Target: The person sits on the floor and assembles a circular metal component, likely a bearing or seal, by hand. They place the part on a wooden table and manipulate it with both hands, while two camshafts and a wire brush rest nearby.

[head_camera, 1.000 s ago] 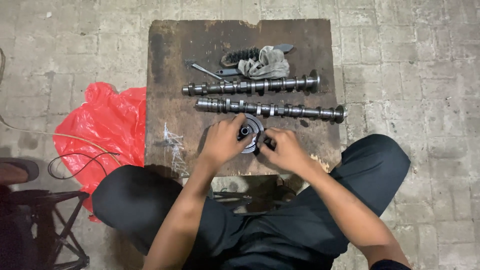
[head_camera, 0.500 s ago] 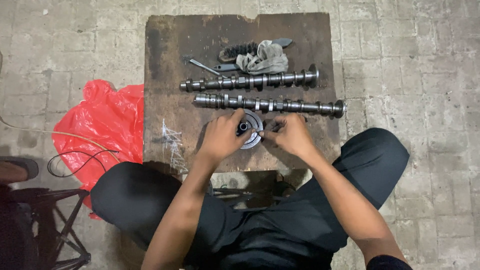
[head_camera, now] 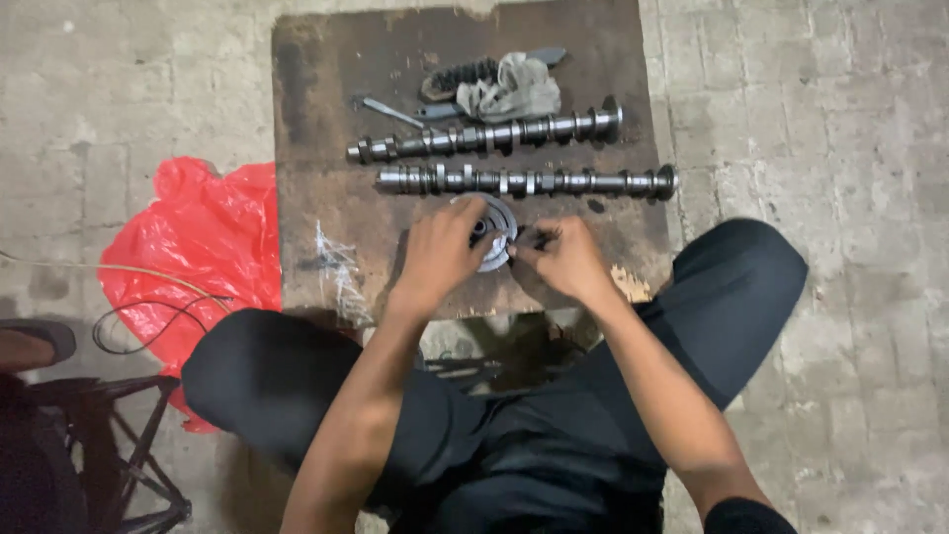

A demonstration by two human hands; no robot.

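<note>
A round metal gear-like disc (head_camera: 494, 235) lies on a dark wooden board (head_camera: 326, 148) in front of me. My left hand (head_camera: 440, 252) covers its left side and grips it. My right hand (head_camera: 563, 259) is closed at the disc's right edge, its fingertips pinched on something small and dark that I cannot make out. Two long metal camshafts lie side by side just beyond the disc, the nearer one (head_camera: 524, 182) and the farther one (head_camera: 484, 134).
A grey rag (head_camera: 512, 89), a wire brush (head_camera: 457, 77) and a slim metal tool (head_camera: 390, 111) lie at the board's far end. A red plastic bag (head_camera: 193, 252) and a black cable (head_camera: 148, 316) are on the paving to the left. A dark stool (head_camera: 109, 445) stands bottom left.
Both hands have stayed on the disc. The right hand has shifted slightly along its right edge, and the view has drifted a little.
</note>
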